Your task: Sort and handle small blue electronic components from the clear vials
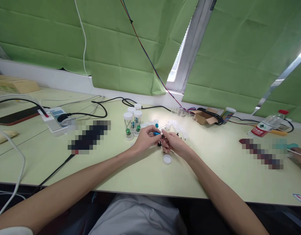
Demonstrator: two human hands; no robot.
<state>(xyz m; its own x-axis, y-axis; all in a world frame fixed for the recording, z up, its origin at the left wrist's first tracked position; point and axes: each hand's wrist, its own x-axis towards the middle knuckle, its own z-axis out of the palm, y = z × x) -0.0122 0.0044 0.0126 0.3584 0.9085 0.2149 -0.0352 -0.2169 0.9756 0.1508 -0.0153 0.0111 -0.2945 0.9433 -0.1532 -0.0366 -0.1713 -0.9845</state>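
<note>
Left thumb and fingers pinch together on a small blue piece (156, 133) between the left hand (147, 138) and right hand (174, 142), its long axis running roughly sideways, one end toward the right hand, whose curled grip hides what it holds, if anything. Below on the counter (145, 178) lies a white lid (167, 159); capped clear tubes (128, 125) stand upright to the left.

Green blinds (123, 49) hung from ten to two o'clock; daylight (174, 70) edged the window frame (196, 36) at one; a pale table (175, 179) spread toward six.
</note>
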